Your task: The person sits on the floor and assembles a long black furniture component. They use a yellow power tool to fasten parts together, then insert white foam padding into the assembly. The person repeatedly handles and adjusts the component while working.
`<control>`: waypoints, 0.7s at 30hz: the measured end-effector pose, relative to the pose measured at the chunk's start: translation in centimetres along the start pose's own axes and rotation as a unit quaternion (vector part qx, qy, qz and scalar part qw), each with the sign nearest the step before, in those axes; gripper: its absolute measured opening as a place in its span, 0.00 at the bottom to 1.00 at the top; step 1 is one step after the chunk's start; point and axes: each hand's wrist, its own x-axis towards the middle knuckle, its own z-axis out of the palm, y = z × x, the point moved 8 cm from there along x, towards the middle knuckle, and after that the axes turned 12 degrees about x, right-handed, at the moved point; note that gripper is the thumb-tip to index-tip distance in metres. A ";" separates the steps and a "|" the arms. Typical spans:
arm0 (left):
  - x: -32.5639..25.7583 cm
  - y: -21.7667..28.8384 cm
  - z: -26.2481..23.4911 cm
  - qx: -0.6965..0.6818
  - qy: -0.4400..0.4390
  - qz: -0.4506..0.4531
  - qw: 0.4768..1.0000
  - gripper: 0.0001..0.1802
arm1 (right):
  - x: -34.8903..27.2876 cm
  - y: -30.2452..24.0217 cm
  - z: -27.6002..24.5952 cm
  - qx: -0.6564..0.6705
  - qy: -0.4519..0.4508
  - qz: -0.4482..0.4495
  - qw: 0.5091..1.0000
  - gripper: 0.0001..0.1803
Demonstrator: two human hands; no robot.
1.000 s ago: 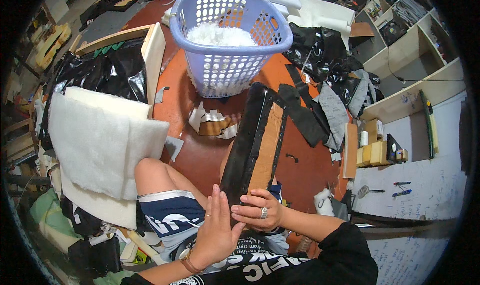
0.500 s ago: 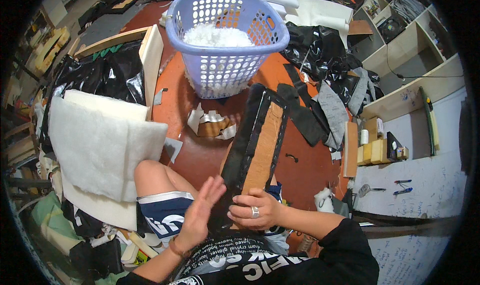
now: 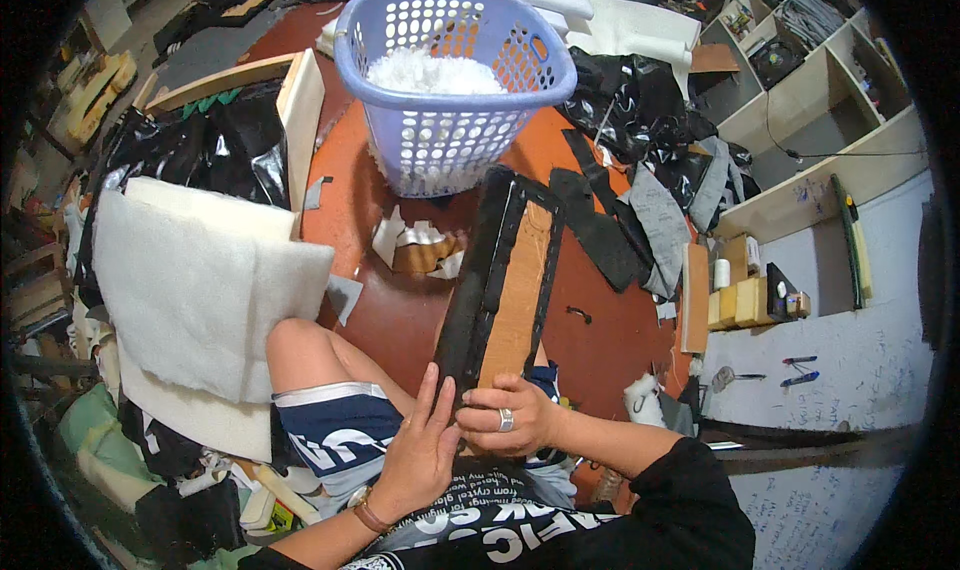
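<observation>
Basket point(image 3: 455, 90) of lilac plastic holds white stuffing point(image 3: 430, 70), upright.

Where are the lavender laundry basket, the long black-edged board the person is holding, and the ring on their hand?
lavender laundry basket point(image 3: 450, 120): head view, on its perforated front wall.
long black-edged board point(image 3: 515, 290): head view, on the bare brown middle strip.
ring point(image 3: 506, 421): head view, on the band around a right-hand finger.

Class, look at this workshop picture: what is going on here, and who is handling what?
A seated person holds the near end of a long wooden panel wrapped in black fabric. The right hand grips its end; the left hand lies flat against its black edge. The panel reaches across a reddish-brown table toward a lilac laundry basket of white stuffing. White foam sheets lie to the left.
</observation>
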 end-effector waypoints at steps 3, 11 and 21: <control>0.1 0.0 0.1 0.004 0.008 -0.020 1.000 0.35 | -0.1 0.1 -0.2 0.011 0.010 0.015 1.000 0.14; 0.4 2.1 -0.3 0.038 -0.027 -0.060 0.997 0.40 | -13.1 4.2 -5.1 -0.071 0.306 0.436 0.843 0.10; 0.8 3.4 -0.2 0.078 0.000 -0.067 0.995 0.46 | -50.0 2.8 14.2 -0.050 0.053 0.880 0.470 0.25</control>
